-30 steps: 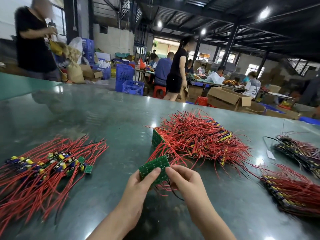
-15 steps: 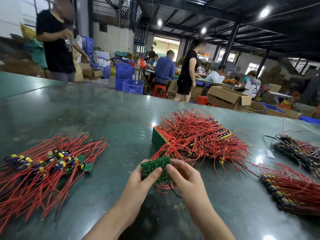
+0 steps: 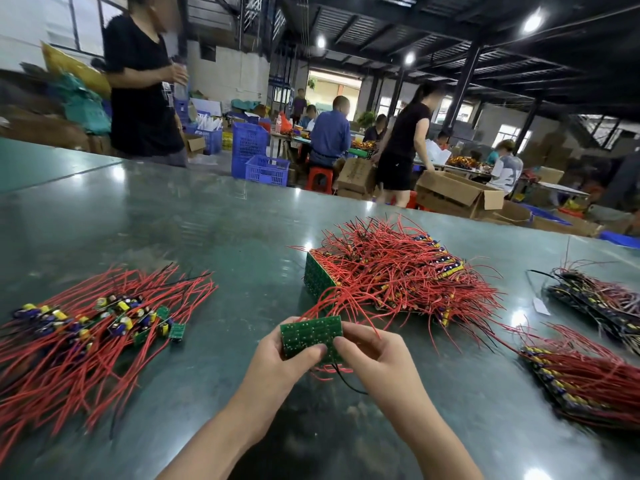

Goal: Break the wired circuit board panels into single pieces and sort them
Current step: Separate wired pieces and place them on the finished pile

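While both hands hold it above the glossy dark green counter (image 3: 214, 230), the small green rectangular circuit board panel (image 3: 309, 332) is in the front centre, its solder side to the camera.

At the far left a loose pile of single green boards with red wires and yellow and purple parts (image 3: 100, 327) lies on the counter. The left hand (image 3: 277, 358) pinches the left part of the panel, thumb on its face, fingers (image 3: 273, 336) curled behind. The right hand (image 3: 374, 355) pinches the right part in the same way, and red wires hang under the panel. Behind the hands stands a stack of green panels covered by tangled red wires (image 3: 391, 271). At the right lie a darker wired bundle (image 3: 602, 303) and, nearer, a red-wired row of panels (image 3: 581, 379).
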{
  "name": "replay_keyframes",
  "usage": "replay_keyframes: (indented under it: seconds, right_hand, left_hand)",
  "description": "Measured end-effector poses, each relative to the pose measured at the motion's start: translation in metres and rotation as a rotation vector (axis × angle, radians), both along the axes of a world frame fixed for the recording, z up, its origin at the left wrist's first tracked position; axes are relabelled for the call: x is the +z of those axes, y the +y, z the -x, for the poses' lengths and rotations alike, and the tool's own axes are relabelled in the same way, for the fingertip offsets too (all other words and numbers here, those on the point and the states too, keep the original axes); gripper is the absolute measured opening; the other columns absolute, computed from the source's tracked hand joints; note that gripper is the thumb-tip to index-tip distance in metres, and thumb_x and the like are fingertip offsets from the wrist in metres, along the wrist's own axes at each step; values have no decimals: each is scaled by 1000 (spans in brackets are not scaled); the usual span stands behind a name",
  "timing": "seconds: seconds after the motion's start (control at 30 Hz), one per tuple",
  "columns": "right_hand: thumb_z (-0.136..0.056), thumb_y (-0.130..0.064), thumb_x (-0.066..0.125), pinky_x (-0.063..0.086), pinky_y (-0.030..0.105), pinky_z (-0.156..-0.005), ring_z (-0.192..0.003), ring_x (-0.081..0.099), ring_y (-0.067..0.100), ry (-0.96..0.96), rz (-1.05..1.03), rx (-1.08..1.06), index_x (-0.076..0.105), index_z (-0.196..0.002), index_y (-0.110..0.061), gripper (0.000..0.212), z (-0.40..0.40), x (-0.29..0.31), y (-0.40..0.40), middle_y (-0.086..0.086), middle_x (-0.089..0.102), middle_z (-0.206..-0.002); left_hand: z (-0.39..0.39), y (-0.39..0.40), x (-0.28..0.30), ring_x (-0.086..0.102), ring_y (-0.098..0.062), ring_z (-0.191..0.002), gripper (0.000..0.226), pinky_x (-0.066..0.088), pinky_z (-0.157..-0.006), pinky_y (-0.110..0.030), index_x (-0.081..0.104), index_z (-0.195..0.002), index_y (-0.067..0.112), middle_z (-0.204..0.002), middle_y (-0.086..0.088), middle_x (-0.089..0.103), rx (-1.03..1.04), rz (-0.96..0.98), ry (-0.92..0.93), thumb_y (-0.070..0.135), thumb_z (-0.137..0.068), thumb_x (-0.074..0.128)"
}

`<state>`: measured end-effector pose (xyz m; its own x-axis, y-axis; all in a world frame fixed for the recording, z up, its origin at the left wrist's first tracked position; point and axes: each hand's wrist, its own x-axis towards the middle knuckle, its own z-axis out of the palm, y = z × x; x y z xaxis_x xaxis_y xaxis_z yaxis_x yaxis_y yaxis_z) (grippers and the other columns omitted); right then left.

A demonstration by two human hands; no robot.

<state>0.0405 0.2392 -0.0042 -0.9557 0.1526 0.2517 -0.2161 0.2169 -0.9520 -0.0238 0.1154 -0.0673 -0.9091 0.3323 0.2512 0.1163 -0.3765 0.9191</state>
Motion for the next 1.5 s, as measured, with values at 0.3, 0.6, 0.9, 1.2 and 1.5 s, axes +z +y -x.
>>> replay_keyframes:
  seconds: [0.3, 0.6, 0.9, 1.2, 1.5]
  right_hand:
    - [-82, 14, 53, 51, 15, -72, -81, 69, 5, 27, -120, 63, 75, -84, -29, 48, 1, -4, 6, -4, 76, -89]
    - [-82, 8, 62, 48, 11, -66, -70, 64, -3, 24, -186, -7, 74, -82, -33, 43, 3, -7, 5, -10, 74, -78]
    - [-79, -3, 71, 46, 15, -69, -67, 58, 1, 95, -345, -194, 75, -87, -34, 33, 6, -21, -1, -1, 68, -74]
    - [-84, 4, 62, 54, 22, -73, -76, 65, 3, 30, -2, -180, 74, -88, -26, 33, 5, -11, 2, -8, 75, -84]
    - [-84, 0, 63, 51, 19, -72, -73, 63, 7, -33, 329, -293, 73, -96, -17, 23, 9, -15, 9, -1, 72, -85]
  left_hand:
    - [4, -4, -1, 67, -8, -80, 51, 51, -72, -16, 67, -95, 10, -87, -2, 74, 52, 72, 28, 39, -54, 76]
    - [1, -6, 4, 68, -11, -77, 30, 53, -70, -18, 67, -91, 10, -85, -6, 74, 67, 99, 54, 18, -62, 74]
    - [-2, -5, 5, 54, -5, -61, 21, 47, -57, -14, 57, -79, -2, -65, -3, 56, 108, 74, 103, 0, -72, 77]
    - [3, -7, 8, 65, -2, -72, 32, 48, -66, -10, 61, -94, 14, -78, 6, 72, 237, 57, 2, -6, -72, 74]
    - [9, -11, 5, 39, -32, -121, 61, 24, -104, -33, 51, -126, 2, -127, -15, 50, 881, 555, 203, -4, -70, 72]
